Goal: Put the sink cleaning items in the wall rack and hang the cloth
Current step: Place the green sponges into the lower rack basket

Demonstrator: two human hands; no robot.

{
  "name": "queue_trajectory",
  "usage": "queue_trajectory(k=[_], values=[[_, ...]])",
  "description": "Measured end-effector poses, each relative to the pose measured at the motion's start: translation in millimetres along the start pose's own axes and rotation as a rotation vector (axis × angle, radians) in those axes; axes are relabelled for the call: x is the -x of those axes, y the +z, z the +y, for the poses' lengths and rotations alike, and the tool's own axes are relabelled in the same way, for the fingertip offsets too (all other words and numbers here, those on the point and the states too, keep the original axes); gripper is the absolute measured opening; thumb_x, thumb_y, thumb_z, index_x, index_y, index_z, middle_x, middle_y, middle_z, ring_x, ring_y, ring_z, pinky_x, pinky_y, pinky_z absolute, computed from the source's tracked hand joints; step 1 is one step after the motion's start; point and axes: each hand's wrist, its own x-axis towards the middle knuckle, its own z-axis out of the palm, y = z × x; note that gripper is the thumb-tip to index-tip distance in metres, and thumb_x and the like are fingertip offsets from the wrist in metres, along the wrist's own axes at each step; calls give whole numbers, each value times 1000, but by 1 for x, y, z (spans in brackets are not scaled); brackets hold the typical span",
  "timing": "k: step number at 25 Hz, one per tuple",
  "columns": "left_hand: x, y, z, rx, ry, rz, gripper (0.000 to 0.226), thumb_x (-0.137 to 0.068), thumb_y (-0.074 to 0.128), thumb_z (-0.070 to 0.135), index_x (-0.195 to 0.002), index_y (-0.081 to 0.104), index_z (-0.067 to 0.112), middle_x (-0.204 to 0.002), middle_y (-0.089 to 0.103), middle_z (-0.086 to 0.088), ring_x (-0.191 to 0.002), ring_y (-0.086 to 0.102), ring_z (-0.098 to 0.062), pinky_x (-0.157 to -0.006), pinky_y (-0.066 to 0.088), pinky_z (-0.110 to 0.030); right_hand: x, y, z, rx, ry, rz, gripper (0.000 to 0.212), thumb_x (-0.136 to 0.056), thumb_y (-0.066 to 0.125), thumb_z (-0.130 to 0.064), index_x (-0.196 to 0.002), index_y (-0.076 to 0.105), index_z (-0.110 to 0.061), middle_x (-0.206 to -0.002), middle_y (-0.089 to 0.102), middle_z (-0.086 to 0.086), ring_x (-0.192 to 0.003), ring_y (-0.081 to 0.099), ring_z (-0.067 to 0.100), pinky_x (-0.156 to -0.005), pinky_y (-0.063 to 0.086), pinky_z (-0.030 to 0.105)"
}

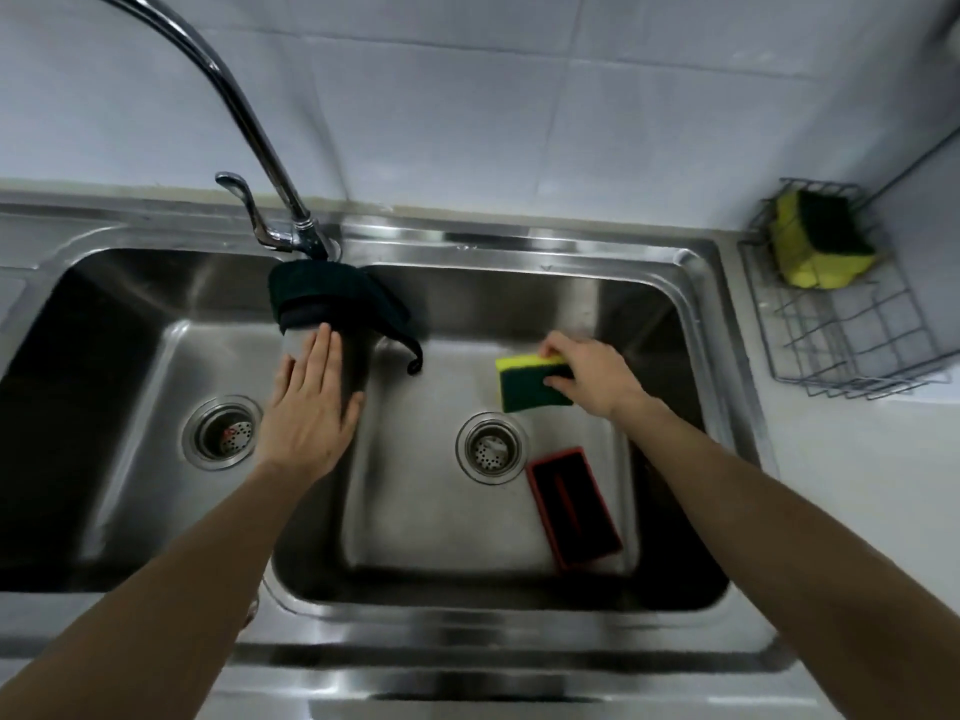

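My right hand (592,376) grips a yellow-and-green sponge (530,384) above the floor of the right basin. My left hand (311,407) lies flat, fingers apart, on the steel divider between the two basins, just below a dark green cloth (332,296) draped over that divider at the tap's base. A red-rimmed black brush or holder (571,506) lies on the right basin floor near the drain. The wire wall rack (841,324) hangs at the right and holds another yellow-and-green sponge (821,241) in its upper part.
The double steel sink (467,631) fills the middle, with a drain in each basin (223,433) (491,448). A curved chrome tap (249,122) arches up from the back rim. White tiles cover the wall behind; a pale counter (857,485) runs under the rack.
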Motion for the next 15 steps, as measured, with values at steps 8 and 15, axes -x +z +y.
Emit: queue_trajectory(k=[8, 15], values=[[-69, -51, 200, 422, 316, 105, 65, -99, 26, 41, -153, 9, 8, -162, 7, -7, -149, 3, -16, -122, 4, -36, 60, -127, 58, -557, 265, 880, 29, -82, 62, -22, -109, 52, -20, -102, 63, -5, -93, 62, 18, -81, 54, 38], [-75, -64, 364, 621, 488, -3, 61, -102, 22, 37, -152, -3, 13, -162, -6, -2, -148, -8, -10, -122, -1, -32, 69, -170, 147, -606, 500, 1055, 27, -87, 63, -19, -110, 53, -9, -101, 66, 8, -91, 64, 24, -79, 56, 41]])
